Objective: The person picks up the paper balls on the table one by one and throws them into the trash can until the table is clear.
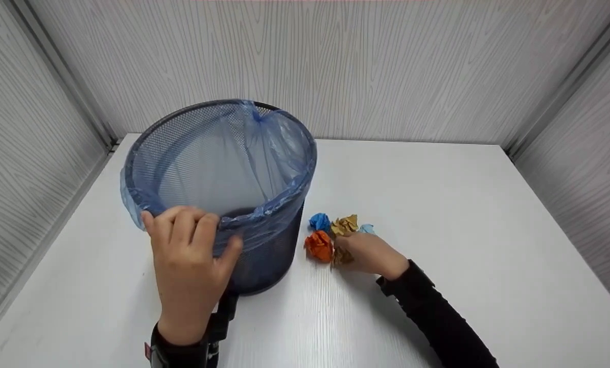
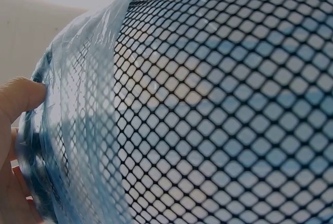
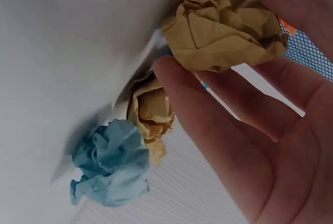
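While the left hand (image 1: 187, 255) grips the near rim of the mesh bin (image 1: 264, 250), fingers curled over the folded-over edge of the blue bag (image 1: 264, 153) that lines it, the right hand (image 1: 371, 253) rests on the table (image 1: 463, 214) just right of the bin and pinches a tan paper ball (image 3: 223, 23) between fingertips and thumb.

Four more crumpled balls lie bunched around that hand: an orange ball (image 1: 319, 245) nearest the bin, a blue ball (image 1: 320, 221) behind it, a second tan ball (image 1: 345, 224) beside that, and a pale blue ball (image 1: 366, 228) touching the far side of the fingers. All sit close to the bin's wall.

Grey panelled walls close the table on the left, back and right. The bin stands toward the left half, well in from the left edge; wide bare tabletop lies to the right and behind the paper balls.

From the head view the held ball is mostly hidden under the right hand, with only a brown scrap showing. The bin's bottom cannot be seen through the bag. The left wrist view is filled by mesh and bag, with only a fingertip (image 2: 21, 96) at the edge. Both forearms run out of the picture at the bottom.
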The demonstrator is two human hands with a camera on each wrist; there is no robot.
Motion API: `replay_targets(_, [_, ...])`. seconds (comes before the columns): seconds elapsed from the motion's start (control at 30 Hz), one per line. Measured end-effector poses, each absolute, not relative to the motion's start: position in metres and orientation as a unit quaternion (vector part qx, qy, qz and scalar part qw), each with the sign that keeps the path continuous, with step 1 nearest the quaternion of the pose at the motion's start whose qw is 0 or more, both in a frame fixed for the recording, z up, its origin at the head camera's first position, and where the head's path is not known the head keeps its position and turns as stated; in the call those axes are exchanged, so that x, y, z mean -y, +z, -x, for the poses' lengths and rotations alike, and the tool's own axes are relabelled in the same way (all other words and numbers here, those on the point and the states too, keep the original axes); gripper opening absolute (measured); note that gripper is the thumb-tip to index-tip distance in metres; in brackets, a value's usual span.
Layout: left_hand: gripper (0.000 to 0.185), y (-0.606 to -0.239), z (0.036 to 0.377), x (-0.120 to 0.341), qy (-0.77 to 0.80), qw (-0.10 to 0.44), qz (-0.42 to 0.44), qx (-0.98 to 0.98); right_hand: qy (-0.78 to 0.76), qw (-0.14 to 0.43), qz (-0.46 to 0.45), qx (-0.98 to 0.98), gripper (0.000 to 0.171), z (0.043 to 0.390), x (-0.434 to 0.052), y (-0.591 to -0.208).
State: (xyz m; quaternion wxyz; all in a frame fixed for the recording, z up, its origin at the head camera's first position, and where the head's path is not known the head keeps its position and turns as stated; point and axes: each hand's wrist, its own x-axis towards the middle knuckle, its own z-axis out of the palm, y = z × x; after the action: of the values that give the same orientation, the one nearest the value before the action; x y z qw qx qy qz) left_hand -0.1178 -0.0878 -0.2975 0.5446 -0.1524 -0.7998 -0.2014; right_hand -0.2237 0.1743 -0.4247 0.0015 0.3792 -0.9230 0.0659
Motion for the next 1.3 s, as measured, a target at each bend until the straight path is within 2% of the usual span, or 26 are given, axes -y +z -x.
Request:
replay_targets(0.4, [0.029, -0.299, 0.119, 0.088, -0.204, 0.547, 0.149, 0.798, 0.113, 0.053, -0.375, 0.919, 0.023, 0.217, -0.174, -0.393])
replay_targets(0.83, [0.03, -0.299, 0.119, 0.087, -0.213, 0.545, 0.147, 0.798, 0.316, 0.21, -0.371, 0.848, 0.035, 0.202, -0.154, -0.33])
replay_targets(1.1, [0.027, -0.296, 0.118, 0.086, -0.211, 0.551, 0.153, 0.793, 0.445, 0.343, -0.385, 0.732, 0.036, 0.168, -0.137, -0.289])
replay_targets(1.3, [0.027, -0.297, 0.118, 0.086, -0.212, 0.55, 0.151, 0.794, 0.488, 0.39, -0.382, 0.681, 0.035, 0.144, -0.127, -0.272])
